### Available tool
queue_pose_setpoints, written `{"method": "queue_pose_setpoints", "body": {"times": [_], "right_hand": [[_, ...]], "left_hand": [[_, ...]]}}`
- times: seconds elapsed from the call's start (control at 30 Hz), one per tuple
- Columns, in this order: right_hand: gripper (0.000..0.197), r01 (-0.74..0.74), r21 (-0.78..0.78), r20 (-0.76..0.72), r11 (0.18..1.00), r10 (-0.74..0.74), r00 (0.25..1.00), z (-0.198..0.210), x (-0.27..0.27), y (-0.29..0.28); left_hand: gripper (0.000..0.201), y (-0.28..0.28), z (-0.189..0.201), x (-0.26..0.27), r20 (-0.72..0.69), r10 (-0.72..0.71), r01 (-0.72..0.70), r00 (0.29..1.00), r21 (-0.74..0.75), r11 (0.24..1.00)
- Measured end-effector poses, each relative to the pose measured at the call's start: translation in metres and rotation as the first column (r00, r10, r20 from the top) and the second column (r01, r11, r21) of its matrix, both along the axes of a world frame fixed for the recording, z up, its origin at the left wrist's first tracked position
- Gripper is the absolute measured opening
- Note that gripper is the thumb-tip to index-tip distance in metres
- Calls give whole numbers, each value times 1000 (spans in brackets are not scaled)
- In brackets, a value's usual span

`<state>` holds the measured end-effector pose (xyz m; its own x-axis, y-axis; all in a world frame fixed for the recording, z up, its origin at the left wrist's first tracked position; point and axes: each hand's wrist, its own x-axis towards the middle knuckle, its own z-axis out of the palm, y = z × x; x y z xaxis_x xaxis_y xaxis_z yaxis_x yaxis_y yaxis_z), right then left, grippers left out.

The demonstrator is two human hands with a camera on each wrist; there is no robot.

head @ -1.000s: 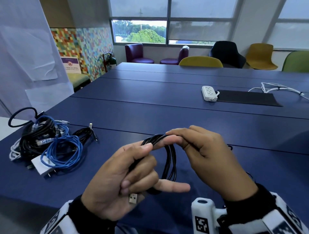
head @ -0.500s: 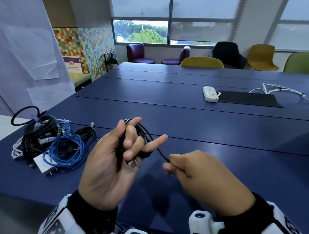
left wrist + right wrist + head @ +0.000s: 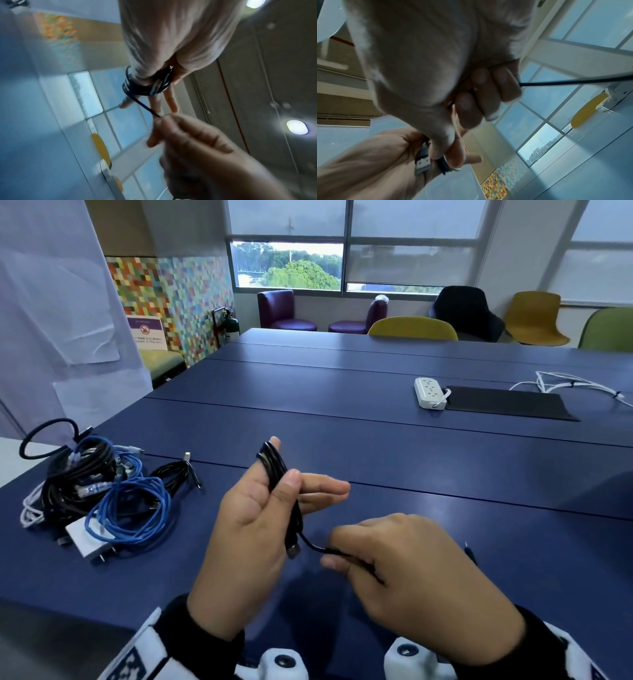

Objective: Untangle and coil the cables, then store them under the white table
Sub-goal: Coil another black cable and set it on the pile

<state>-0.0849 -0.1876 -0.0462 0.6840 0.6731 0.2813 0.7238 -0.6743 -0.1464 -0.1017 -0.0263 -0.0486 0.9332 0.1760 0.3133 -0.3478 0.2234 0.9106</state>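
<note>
Fingers (image 3: 291, 484) of left hand (image 3: 253, 525) pin black cable coil (image 3: 274, 467); right hand (image 3: 404, 563) pinches its tail.

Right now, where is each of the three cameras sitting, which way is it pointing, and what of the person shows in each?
Head: worn on the head, looking forward and down over the blue table; both hands show.
Left wrist: under the left hand, looking up towards windows and ceiling; the right hand shows too.
Right wrist: under the right hand, looking up towards the windows; the left hand shows below.
Shared: all three show the black cable, coiled in the left hand, its free strand pinched by the right.
</note>
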Motion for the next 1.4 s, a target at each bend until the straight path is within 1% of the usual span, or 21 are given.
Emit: {"method": "queue_pose_setpoints", "body": {"times": [0.07, 0.13, 0.2, 0.3, 0.37, 0.4, 0.47, 0.5, 0.57, 0.67, 0.77, 0.83, 0.87, 0.97, 1.03, 1.13, 1.23, 1.27, 1.3, 1.37, 1.4], "right_hand": [[27, -22, 69, 7, 997, 22, 1000, 5, -1, 0], [21, -44, 142, 15, 989, 42, 999, 11, -3, -1], [11, -59, 199, 4, 978, 59, 998, 14, -3, -3], [10, -62, 240, 7, 969, 62, 998, 18, 1, -8], [15, -44, 264, 19, 964, 40, 999, 19, 5, -13], [17, -32, 279, 27, 960, 26, 999, 19, 7, -15], [19, -21, 319, 22, 947, 14, 1000, 19, 13, -17], [19, -20, 346, 7, 938, 19, 1000, 18, 16, -18], [12, -10, 412, -21, 911, 21, 1000, 15, 23, -22], [12, 58, 498, -55, 865, -36, 998, 13, 34, -35], [21, 174, 500, -128, 848, -126, 984, 10, 41, -49], [19, 229, 502, -175, 834, -161, 971, 7, 43, -53], [19, 247, 497, -189, 832, -174, 966, 6, 43, -54], [20, 312, 484, -249, 817, -213, 945, 2, 43, -55], [20, 340, 498, -294, 798, -213, 932, -1, 43, -55], [17, 336, 516, -343, 788, -170, 924, -5, 43, -51], [16, 322, 462, -365, 826, -153, 918, -9, 42, -46], [16, 317, 436, -370, 842, -153, 916, -10, 42, -44], [16, 309, 407, -373, 860, -152, 915, -11, 42, -42], [16, 297, 345, -390, 891, -151, 908, -12, 40, -39], [16, 294, 318, -409, 901, -149, 900, -13, 39, -37]], "left_hand": [[41, 0, -2, -1, 16, -7, 4, 1000, 172, 985], [41, -1, 1, -3, -19, -39, 42, 999, 244, 969], [33, -2, 1, -4, -30, -58, 65, 998, 328, 942], [33, 1, -1, -4, -29, -38, 47, 999, 547, 835], [32, 1, 0, -5, -67, -66, 94, 996, 619, 780], [31, 1, 1, -5, -97, -99, 138, 990, 618, 774], [30, 0, 3, -7, -164, -147, 214, 976, 563, 798], [29, 0, 3, -8, -197, -149, 231, 969, 508, 830], [28, 0, 6, -9, -267, -132, 225, 955, 356, 907], [36, 1, 10, -9, -309, -112, 176, 945, 190, 966], [39, 11, 10, -8, -294, -133, 163, 947, 80, 983], [46, 16, 11, -7, -276, -138, 155, 951, 40, 987], [45, 17, 12, -7, -268, -130, 139, 955, 15, 990], [30, 18, 14, -6, -263, -106, 89, 959, -75, 993], [25, 20, 15, -5, -285, -127, 87, 950, -149, 985], [32, 23, 17, -6, -326, -203, 100, 923, -306, 947], [34, 24, 18, -6, -262, -310, 150, 914, -490, 858], [35, 27, 15, -5, -218, -361, 191, 907, -549, 814], [35, 31, 12, -3, -155, -434, 264, 887, -602, 754], [39, 38, 5, 1, -7, -601, 438, 799, -679, 590], [40, 41, 3, 2, 23, -635, 472, 772, -689, 549]]}}
